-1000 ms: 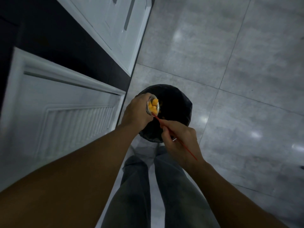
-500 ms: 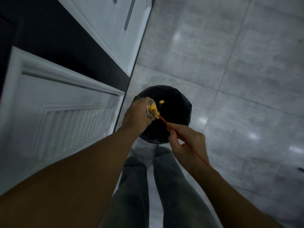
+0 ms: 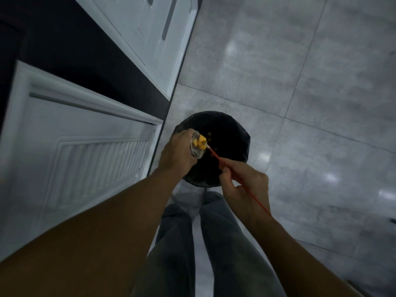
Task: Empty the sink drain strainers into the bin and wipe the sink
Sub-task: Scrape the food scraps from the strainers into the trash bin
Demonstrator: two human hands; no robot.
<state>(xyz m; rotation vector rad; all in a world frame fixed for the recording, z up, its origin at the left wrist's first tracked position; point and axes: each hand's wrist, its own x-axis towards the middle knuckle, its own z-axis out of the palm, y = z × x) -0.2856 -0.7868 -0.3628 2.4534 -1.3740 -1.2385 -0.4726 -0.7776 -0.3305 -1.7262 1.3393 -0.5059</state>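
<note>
The person stands over a round bin [image 3: 241,130] lined with a black bag, which sits on the grey tiled floor [image 3: 310,86] just beside the white cabinet doors [image 3: 85,159]. The left hand [image 3: 176,154] is curled round a metal drain strainer [image 3: 196,152] and holds it tilted on its side above the near-left part of the bin's opening, its open face turned toward the right hand [image 3: 246,187]. Yellow food pieces [image 3: 201,140] sit in the strainer's mouth. The right hand pinches a thin red stick [image 3: 216,157] between thumb and fingers, and the stick's pale tip touches the yellow pieces. A few small orange scraps [image 3: 214,149] lie down in the dark of the bin. Below the hands, the person's legs in grey trousers [image 3: 175,243] show.
</note>
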